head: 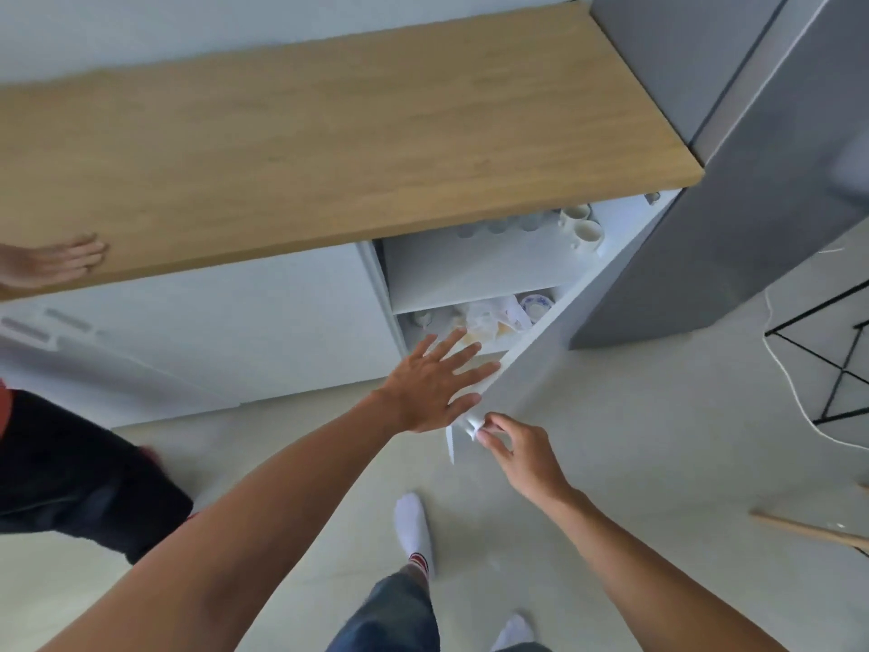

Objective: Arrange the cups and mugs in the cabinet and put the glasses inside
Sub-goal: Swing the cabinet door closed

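Spanning the view, the wooden tabletop (329,134) tops a white cabinet (470,270) whose door (555,364) stands open. White mugs (580,225) sit on the upper shelf; cups (533,305) clutter the lower one. The left hand (432,383) lies flat, fingers spread, against the door edge. The right hand (522,449) pinches the door's knob (471,423).

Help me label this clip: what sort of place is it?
Probably a home kitchen or dining area: a wooden countertop over a white cabinet holding mugs, beside what looks like a grey fridge.
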Motion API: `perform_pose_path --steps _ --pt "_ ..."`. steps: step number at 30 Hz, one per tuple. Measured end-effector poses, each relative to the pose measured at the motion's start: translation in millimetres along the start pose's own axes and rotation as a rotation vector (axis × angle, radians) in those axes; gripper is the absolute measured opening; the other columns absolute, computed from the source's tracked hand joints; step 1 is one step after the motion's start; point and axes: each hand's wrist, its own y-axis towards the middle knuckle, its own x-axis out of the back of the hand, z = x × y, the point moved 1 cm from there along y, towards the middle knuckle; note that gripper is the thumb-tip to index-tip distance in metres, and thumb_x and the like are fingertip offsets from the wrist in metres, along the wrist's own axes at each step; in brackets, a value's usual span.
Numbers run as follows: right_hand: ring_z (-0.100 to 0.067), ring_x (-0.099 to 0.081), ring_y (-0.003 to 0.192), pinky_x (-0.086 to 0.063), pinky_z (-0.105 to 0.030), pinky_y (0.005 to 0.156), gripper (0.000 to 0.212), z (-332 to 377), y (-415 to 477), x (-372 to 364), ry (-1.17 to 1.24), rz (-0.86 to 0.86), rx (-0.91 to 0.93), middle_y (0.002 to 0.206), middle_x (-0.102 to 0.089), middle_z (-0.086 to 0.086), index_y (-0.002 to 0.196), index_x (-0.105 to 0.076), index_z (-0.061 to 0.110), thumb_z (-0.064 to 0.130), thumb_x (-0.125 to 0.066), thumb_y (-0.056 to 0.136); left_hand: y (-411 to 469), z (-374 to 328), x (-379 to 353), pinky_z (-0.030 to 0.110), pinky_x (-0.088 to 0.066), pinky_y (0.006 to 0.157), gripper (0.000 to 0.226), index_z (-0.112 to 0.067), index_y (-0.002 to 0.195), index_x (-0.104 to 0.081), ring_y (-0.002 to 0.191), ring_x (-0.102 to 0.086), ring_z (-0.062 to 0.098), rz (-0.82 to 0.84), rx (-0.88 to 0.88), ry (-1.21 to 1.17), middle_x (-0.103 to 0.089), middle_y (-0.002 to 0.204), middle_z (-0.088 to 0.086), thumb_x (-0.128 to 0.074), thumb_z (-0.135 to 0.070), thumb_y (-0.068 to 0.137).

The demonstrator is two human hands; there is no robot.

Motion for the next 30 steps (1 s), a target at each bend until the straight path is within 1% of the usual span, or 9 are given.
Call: perform_pose_path --steps 4,6,9,12,15,17,21,25,30 --pt "-0.003 -0.066 0.088 -0.038 -0.004 0.072 0.02 30 63 -31 -0.015 -0.053 -0.001 0.095 -0.075 0.011 0.097 -0.067 0.018 0.038 -0.063 0.094 0 70 0 0.05 -0.007 0.122 0.056 -0.039 0.154 -0.021 0.153 0.003 0.028 -0.04 0.074 -0.038 -0.017 0.165 0.0 -0.014 -0.057 0.101" --pt "-0.006 -0.064 0.09 -0.039 -0.007 0.07 0.021 45 94 -44 -0.013 -0.097 0.006 0.095 -0.075 0.008 0.098 -0.068 0.015 0.036 -0.064 0.094 2 101 1 0.048 -0.007 0.123 0.057 -0.035 0.155 -0.021 0.153 0.004 0.027 -0.064 0.149 -0.087 -0.016 0.165 0.0 -0.017 -0.056 0.102" --pt "-0.01 -0.068 0.087 -0.046 -0.02 0.074 0.029 62 136 -58 -0.009 -0.146 0.001 0.099 -0.075 0.007 0.102 -0.068 0.016 0.042 -0.06 0.095 6 139 3 0.048 -0.011 0.122 0.058 -0.031 0.155 -0.019 0.153 0.003 0.027 -0.141 0.244 -0.144 -0.018 0.165 0.002 -0.021 -0.055 0.102" --pt "-0.012 -0.07 0.099 -0.052 -0.028 0.082 0.039 73 175 -70 0.018 -0.172 -0.004 0.101 -0.076 0.006 0.105 -0.067 0.017 0.052 -0.052 0.095 7 172 1 0.049 -0.016 0.121 0.055 -0.029 0.153 -0.027 0.153 -0.004 0.029 -0.231 0.315 -0.15 -0.021 0.164 0.005 -0.025 -0.05 0.103" --pt "-0.012 -0.069 0.103 -0.05 -0.027 0.085 0.032 83 208 -77 0.04 -0.186 -0.049 0.104 -0.076 0.003 0.107 -0.067 0.016 0.045 -0.058 0.096 5 195 -1 0.05 -0.018 0.121 0.053 -0.026 0.153 -0.031 0.153 -0.009 0.024 -0.295 0.382 -0.166 -0.024 0.163 0.005 -0.025 -0.046 0.104" --pt "-0.013 -0.068 0.104 -0.05 -0.027 0.086 0.031 89 228 -81 0.048 -0.19 -0.073 0.106 -0.075 0.003 0.109 -0.067 0.017 0.044 -0.059 0.096 3 203 -4 0.049 -0.02 0.12 0.05 -0.025 0.151 -0.035 0.152 -0.014 0.021 -0.315 0.372 -0.164 -0.028 0.162 0.004 -0.025 -0.043 0.105" --pt "-0.013 -0.067 0.104 -0.046 -0.024 0.083 0.03 101 257 -81 0.079 -0.197 -0.1 0.105 -0.074 0.002 0.108 -0.068 0.016 0.041 -0.06 0.095 1 204 -17 0.047 -0.027 0.116 0.046 -0.023 0.148 -0.041 0.15 -0.022 0.024 -0.339 0.377 -0.205 -0.03 0.161 0.004 -0.032 -0.039 0.105" --pt "-0.014 -0.068 0.101 -0.047 -0.026 0.081 0.029 103 278 -79 0.058 -0.2 -0.063 0.1 -0.075 0.002 0.105 -0.068 0.014 0.04 -0.061 0.095 3 210 -27 0.047 -0.029 0.114 0.048 -0.024 0.15 -0.037 0.15 -0.021 0.025 -0.317 0.438 -0.246 -0.028 0.162 0.003 -0.034 -0.038 0.104" --pt "-0.015 -0.068 0.105 -0.049 -0.026 0.084 0.035 97 289 -79 -0.006 -0.182 0.008 0.106 -0.074 0.001 0.112 -0.066 0.013 0.042 -0.057 0.097 2 215 -31 0.047 -0.029 0.116 0.048 -0.025 0.151 -0.034 0.15 -0.022 0.024 -0.3 0.446 -0.225 -0.028 0.161 0.004 -0.035 -0.037 0.104"
